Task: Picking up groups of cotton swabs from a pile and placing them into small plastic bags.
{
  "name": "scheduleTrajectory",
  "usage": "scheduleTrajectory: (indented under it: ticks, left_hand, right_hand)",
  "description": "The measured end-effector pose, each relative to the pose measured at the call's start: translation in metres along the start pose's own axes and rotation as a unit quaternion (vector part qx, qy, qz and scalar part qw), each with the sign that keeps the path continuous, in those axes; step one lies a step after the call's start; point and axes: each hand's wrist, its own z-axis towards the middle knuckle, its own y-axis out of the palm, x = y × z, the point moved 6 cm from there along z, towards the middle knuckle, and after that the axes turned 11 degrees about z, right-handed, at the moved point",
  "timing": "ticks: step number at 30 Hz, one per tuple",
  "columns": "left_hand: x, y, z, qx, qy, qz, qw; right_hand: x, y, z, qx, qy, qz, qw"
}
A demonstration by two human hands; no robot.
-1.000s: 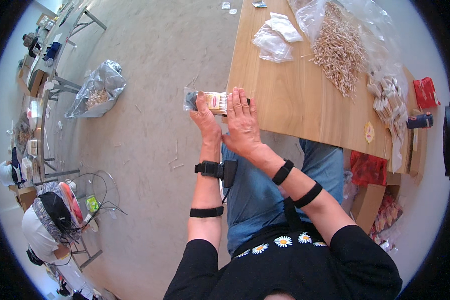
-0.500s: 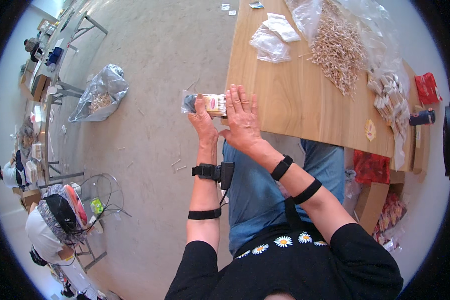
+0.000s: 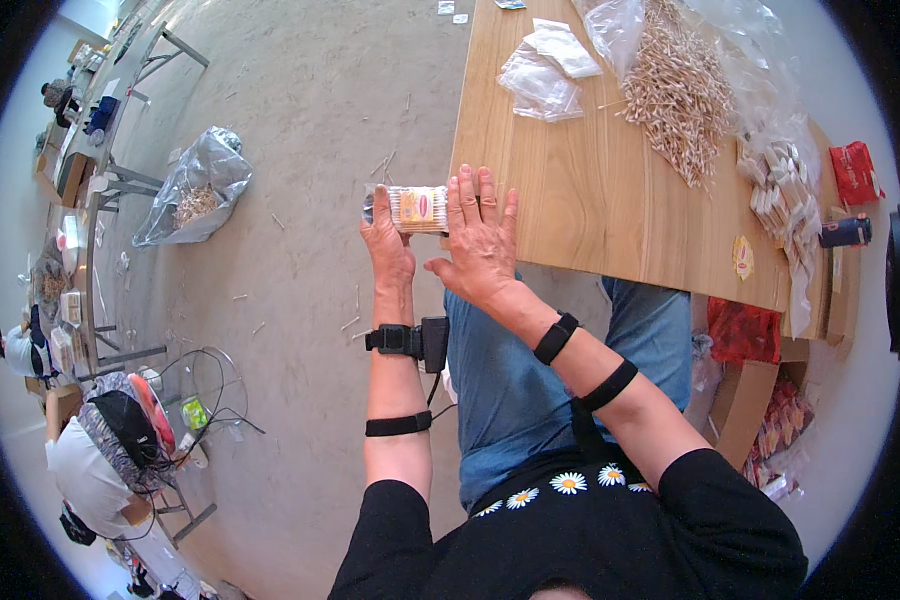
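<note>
My left hand (image 3: 387,245) grips a clear pack of cotton swabs (image 3: 419,208) by its left end, off the table's left edge and above the floor. Its thumb lies across the pack, and a yellow and red label shows among the swabs. Against the pack's right end rests my right hand (image 3: 482,240), flat, with its fingers stretched out and the thumb apart. That hand is at the corner of the wooden table (image 3: 590,215). Whatever lies beneath its palm is hidden.
A large pile of loose cotton swabs (image 3: 675,100) lies on the table, beside clear empty bags (image 3: 542,85) and bundled swabs (image 3: 782,200). One yellow label card (image 3: 742,258) is near the table's front. On the floor stands a plastic bag (image 3: 205,190). A co-worker (image 3: 95,460) is at left.
My left hand has shifted slightly left, and more swabs and label show in the pack. My right thumb has spread further from its fingers.
</note>
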Motion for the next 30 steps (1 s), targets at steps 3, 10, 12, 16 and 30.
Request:
scheduleTrajectory:
  ticks: [3,10,12,16,30]
  left_hand:
    - [-0.001,0.002,0.004,0.007,0.006,-0.008,1.0]
    - [0.009,0.006,-0.002,0.03,-0.013,0.066,0.997]
    - [0.019,-0.012,-0.005,0.046,-0.031,0.111,0.992]
    - [0.038,-0.08,-0.033,0.177,-0.004,0.247,0.953]
    - [0.04,0.112,-0.136,-0.124,0.191,0.469,0.853]
  right_hand:
    - [-0.001,-0.002,0.001,-0.005,-0.019,-0.013,1.0]
    - [0.006,-0.009,0.0,-0.037,-0.003,-0.057,0.998]
    - [0.015,-0.012,-0.003,0.009,-0.076,0.101,0.992]
    - [0.104,-0.076,-0.016,0.159,-0.023,0.015,0.987]
    - [0.216,-0.115,-0.043,0.151,0.075,-0.086,0.982]
